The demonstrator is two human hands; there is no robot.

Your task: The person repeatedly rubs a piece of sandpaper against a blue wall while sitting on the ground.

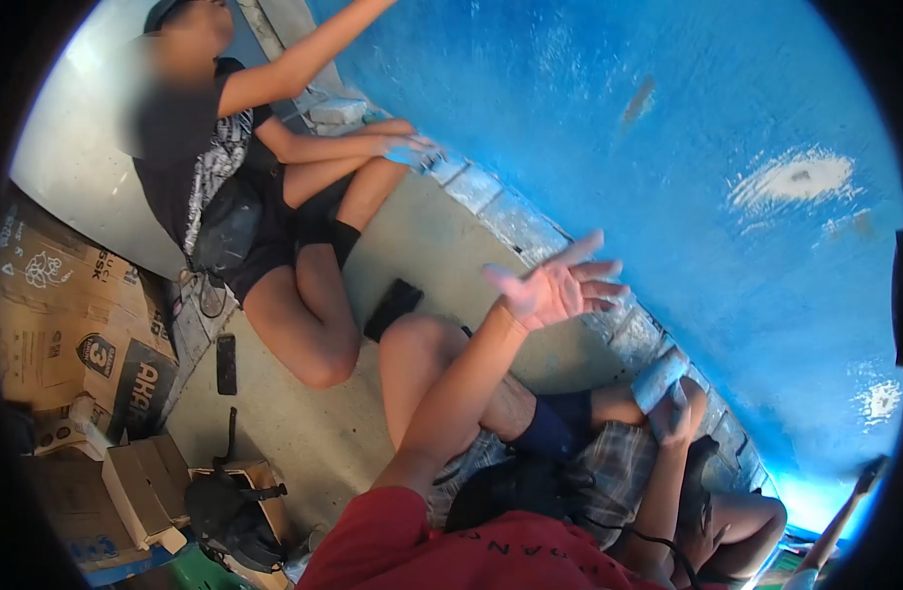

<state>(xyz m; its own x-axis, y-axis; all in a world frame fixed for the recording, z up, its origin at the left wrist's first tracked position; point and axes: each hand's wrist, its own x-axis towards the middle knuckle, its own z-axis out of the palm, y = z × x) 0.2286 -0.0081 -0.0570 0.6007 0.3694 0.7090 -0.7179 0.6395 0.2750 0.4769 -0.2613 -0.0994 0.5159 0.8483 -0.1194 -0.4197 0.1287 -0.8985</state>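
My left hand (pixel 559 290) is raised in front of the blue wall (pixel 687 167), palm up and fingers spread, with nothing in it. Lower and to the right, my right hand (pixel 675 418) grips a pale blue folded piece (pixel 660 382), dusty-looking, its material unclear. That hand is close to my bent leg and the wall's foot. The wall carries white scuffed patches (pixel 800 179), one with a grey centre, and a smaller white spot (pixel 879 401) lower right.
A person in a black shirt (pixel 181 147) sits at the left, one arm raised to the wall. Another person's leg (pixel 751 521) is at lower right. Cardboard boxes (pixel 78 315), a black bag (pixel 237 521) and dark flat objects (pixel 226 364) lie on the floor.
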